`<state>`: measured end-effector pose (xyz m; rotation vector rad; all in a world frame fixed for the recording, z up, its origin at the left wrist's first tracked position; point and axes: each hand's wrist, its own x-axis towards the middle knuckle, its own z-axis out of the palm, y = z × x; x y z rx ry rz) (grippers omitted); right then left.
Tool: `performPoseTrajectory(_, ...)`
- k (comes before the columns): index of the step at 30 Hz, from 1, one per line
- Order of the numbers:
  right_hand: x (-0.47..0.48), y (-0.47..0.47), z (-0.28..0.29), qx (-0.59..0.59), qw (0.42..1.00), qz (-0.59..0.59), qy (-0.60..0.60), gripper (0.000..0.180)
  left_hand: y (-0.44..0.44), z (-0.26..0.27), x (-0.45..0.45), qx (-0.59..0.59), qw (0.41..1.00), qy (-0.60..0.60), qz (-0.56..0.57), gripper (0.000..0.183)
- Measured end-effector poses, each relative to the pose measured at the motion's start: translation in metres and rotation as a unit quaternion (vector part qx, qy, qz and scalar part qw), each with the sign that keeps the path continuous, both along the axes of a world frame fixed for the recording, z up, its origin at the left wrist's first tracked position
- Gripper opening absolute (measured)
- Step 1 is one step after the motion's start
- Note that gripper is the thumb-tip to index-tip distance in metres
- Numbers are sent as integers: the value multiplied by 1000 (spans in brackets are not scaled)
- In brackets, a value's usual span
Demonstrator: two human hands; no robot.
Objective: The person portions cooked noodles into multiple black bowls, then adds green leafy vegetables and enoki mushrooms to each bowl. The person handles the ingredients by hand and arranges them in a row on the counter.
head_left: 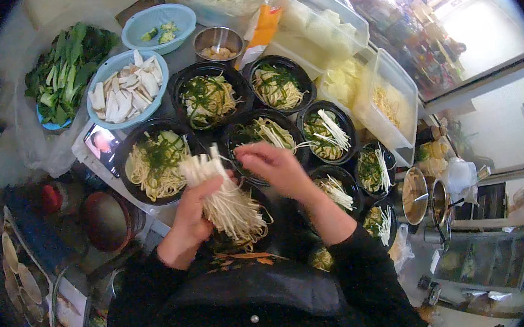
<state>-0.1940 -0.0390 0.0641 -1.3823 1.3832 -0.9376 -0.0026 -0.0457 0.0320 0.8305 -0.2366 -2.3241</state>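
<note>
My left hand (197,213) is closed around a large bunch of enoki mushrooms (233,209), its cut ends pointing up and away from me. Just right of the bunch is my right hand (269,162), fingers bent together over a black bowl with noodles and enoki (270,131); whether it pinches a strand is not clear. Several black bowls hold noodles with shredded greens. White enoki lies on top in the right-hand ones, such as the black bowl (330,132) and the small black bowl (380,170). The left black bowl (159,162) shows noodles and greens without enoki.
Beyond the bowls are a blue basket of sliced mushrooms (127,89), a blue basket with broccoli (159,28), a steel bowl (219,43) and leafy greens (68,73) in plastic. A lit phone (103,146) lies at left. Clear plastic containers (387,102) stand at right.
</note>
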Motion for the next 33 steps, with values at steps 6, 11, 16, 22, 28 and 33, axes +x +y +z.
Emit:
performPoseTrajectory(6,29,11,-17,39,998,34,24,32,4,-1,-2,-24,999,-24,25,29)
performPoseTrajectory(11,31,15,-5,39,999,28,13,29,10,9,-5,-134,990,-37,30,31)
performPoseTrajectory(16,17,11,-5,84,996,15,12,24,3,0,-2,-76,997,-17,-26,33)
performPoseTrajectory(22,19,9,5,114,992,23,51,21,4,-1,-8,-46,998,-35,-2,32)
performPoseTrajectory(28,21,7,-9,41,999,-20,-17,22,4,-9,-11,-33,998,-36,28,29)
performPoseTrajectory(33,-7,-13,-3,92,985,-85,-115,16,-2,-9,-2,1,996,-26,85,29)
